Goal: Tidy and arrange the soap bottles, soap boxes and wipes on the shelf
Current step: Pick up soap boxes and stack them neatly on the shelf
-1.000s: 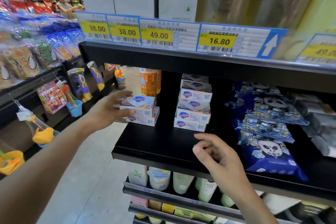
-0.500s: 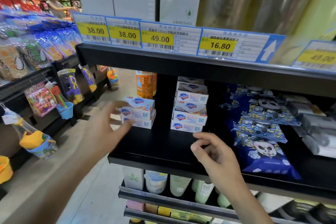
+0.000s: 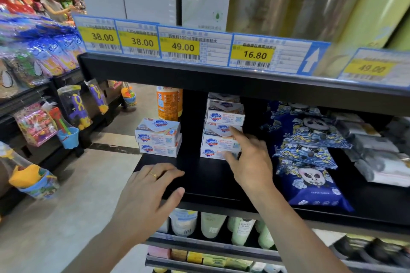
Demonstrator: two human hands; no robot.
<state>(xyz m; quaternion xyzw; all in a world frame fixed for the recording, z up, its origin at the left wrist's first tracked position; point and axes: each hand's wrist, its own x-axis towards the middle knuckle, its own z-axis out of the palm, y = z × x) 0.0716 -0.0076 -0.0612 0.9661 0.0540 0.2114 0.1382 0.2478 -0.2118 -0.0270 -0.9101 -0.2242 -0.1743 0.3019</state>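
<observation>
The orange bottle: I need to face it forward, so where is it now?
In the head view, the orange bottle stands at the back left of the black shelf, right behind the short stack of soap boxes.

Two stacked soap boxes point(image 3: 158, 139), taller soap-box stack point(image 3: 223, 126), blue wipes packs point(image 3: 308, 153)

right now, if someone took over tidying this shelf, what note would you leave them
Left hand: open, resting on the shelf's front edge, holding nothing.
Right hand: open, fingers touching the tall stack of soap boxes; no grip.
Short stack of soap boxes, two high, sits left of it with a gap between. Orange bottle stands behind the short stack. Blue wipes packs overlap untidily on the right.
Done: boxes stacked.
Left: probably square up the tall stack, close the gap, straighten the wipes.
</observation>
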